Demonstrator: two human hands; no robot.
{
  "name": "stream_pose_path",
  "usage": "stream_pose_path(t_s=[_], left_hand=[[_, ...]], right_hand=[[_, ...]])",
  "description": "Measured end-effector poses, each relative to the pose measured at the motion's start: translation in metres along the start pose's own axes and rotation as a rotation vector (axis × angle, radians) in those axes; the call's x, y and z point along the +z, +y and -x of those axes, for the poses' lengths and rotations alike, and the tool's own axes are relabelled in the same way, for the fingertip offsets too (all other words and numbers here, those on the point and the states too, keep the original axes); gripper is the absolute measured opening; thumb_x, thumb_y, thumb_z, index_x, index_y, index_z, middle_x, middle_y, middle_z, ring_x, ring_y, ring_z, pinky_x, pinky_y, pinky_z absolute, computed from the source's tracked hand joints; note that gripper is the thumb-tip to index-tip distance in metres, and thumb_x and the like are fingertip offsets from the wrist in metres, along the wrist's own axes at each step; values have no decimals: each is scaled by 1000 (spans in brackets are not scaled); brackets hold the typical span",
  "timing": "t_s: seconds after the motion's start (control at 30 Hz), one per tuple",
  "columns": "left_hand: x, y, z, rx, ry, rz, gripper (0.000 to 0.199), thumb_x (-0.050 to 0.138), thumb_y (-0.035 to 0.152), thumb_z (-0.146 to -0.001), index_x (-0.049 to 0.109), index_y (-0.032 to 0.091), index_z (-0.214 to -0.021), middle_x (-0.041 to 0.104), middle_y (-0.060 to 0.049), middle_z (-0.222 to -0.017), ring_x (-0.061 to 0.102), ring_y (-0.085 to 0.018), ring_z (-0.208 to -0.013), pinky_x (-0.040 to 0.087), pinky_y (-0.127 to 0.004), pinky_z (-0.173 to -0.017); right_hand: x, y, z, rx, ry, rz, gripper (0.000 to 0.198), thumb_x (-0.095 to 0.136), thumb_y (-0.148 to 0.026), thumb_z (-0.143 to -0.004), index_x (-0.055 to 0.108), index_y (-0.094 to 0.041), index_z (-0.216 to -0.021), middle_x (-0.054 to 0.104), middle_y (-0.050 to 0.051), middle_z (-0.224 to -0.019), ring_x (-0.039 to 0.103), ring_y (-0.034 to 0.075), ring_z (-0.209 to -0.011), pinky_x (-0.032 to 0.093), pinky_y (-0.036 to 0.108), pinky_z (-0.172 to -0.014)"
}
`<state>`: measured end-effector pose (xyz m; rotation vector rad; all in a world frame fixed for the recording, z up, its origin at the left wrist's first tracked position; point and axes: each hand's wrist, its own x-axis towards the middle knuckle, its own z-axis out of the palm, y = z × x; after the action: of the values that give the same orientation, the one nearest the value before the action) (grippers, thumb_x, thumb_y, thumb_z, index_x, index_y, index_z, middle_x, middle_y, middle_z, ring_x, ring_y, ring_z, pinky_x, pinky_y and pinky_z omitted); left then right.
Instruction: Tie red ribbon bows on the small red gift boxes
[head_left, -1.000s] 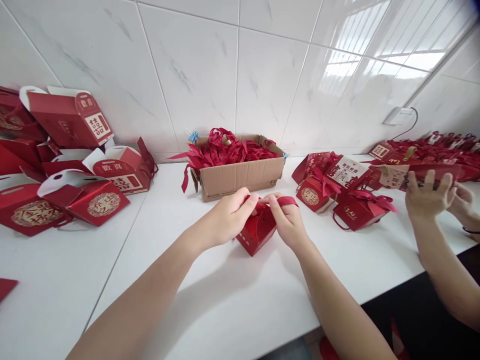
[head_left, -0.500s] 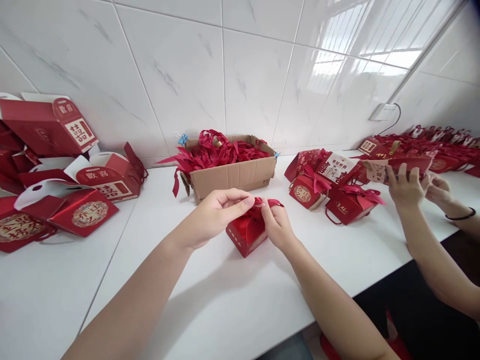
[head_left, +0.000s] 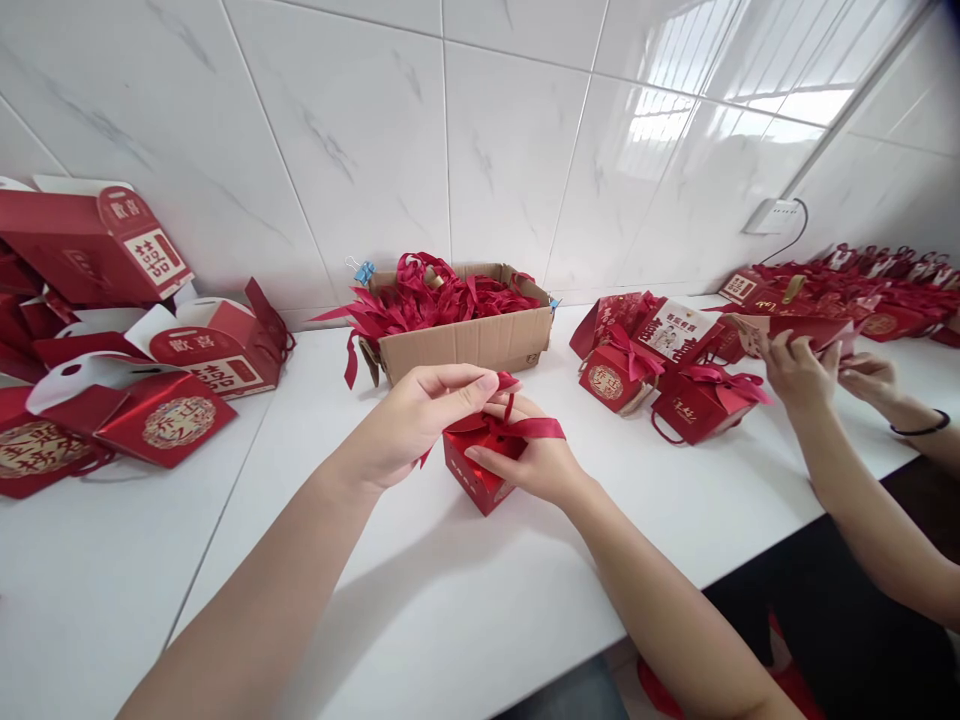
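A small red gift box (head_left: 474, 478) with pale lettering on its side stands on the white table in front of me. A dark red ribbon (head_left: 540, 428) lies across its top, with one end hanging over my right hand. Above the box, my left hand (head_left: 435, 410) is closed, pinching a raised part of the ribbon between thumb and fingertips. My right hand (head_left: 544, 458) grips the box from the right, thumb on the near face and fingers behind the ribbon. Those fingers are partly hidden.
Behind the box stands a cardboard box (head_left: 465, 345) full of red ribbons. Unribboned red boxes (head_left: 172, 415) are piled at left. Boxes with bows (head_left: 701, 405) stand at right, near another person's hands (head_left: 802, 375) holding a flat reddish carton. A wall socket (head_left: 772, 215) is beyond.
My right hand has let go of the ribbon near the knot and moved down onto the box. My left hand keeps its pinch on the ribbon, now drawn up from the box.
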<state>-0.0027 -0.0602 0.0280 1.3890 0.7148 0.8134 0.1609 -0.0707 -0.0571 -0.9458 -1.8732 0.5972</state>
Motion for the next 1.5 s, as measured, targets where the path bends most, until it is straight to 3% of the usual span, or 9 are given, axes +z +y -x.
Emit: stream_pose_path(t_s=[0.13,0.43,0.57,0.7,0.9,1.1,1.23,1.37,1.5], left_hand=[[-2,4,3,12,-4,-35,19,63,37,-85,75,23,-89,73,-3,-92,66,-19,-94,50,-35,-93],[-5,6,9,18,20,-76,20,66,41,-81,74,23,-87,74,-2,-92,68,-21,-94,54,-35,-89],[-4,8,9,7,10,-55,22,65,40,-83,74,23,-93,74,-4,-96,68,-21,-96,54,-34,-88],[-5,9,9,30,-10,-83,21,64,37,-84,74,20,-92,74,-4,-92,67,-21,-94,54,-36,-90],[-9,13,11,76,7,-205,21,60,36,-86,72,18,-88,72,-4,-88,66,-18,-90,53,-33,-87],[-7,24,18,166,101,-436,23,55,37,-88,66,18,-79,67,-2,-82,60,-15,-83,48,-25,-75],[-5,28,23,230,175,-534,22,54,36,-89,64,19,-79,61,0,-78,55,-13,-75,44,-23,-67],[-4,28,24,263,207,-545,22,51,35,-90,61,18,-81,60,-1,-81,54,-14,-77,45,-24,-70],[-4,27,25,288,222,-553,24,49,37,-92,60,18,-82,60,-2,-82,56,-15,-80,46,-26,-73]], right_hand=[[-3,3,1,-35,-71,-52,40,69,-34,-78,60,-24,-116,61,8,-121,54,25,-117,46,42,-98],[-6,8,2,-244,-282,-122,41,63,-45,-78,62,-19,-109,66,10,-107,58,26,-109,47,44,-95],[-16,4,1,-298,-319,-114,51,45,-50,-88,53,-18,-127,58,14,-124,52,29,-119,37,50,-104],[-36,-4,3,-257,-346,-51,50,52,-39,-88,47,-21,-135,50,12,-137,45,29,-127,36,49,-106],[-51,-11,2,-147,-308,-3,23,55,-29,-91,65,-26,-111,63,7,-122,54,25,-118,44,43,-101],[-57,-37,-16,-73,-290,-46,25,48,-29,-95,63,-25,-115,67,5,-113,61,18,-106,50,32,-91],[-58,-59,-33,-49,-201,34,19,55,-31,-91,66,-21,-102,69,4,-98,64,16,-88,51,26,-75],[-55,-69,-47,-15,-256,-44,14,56,-27,-89,63,-17,-82,62,-1,-72,52,10,-62,42,21,-55],[-53,-69,-51,33,-317,-183,16,53,-17,-87,56,-16,-71,53,-3,-63,45,8,-57,37,20,-51]])
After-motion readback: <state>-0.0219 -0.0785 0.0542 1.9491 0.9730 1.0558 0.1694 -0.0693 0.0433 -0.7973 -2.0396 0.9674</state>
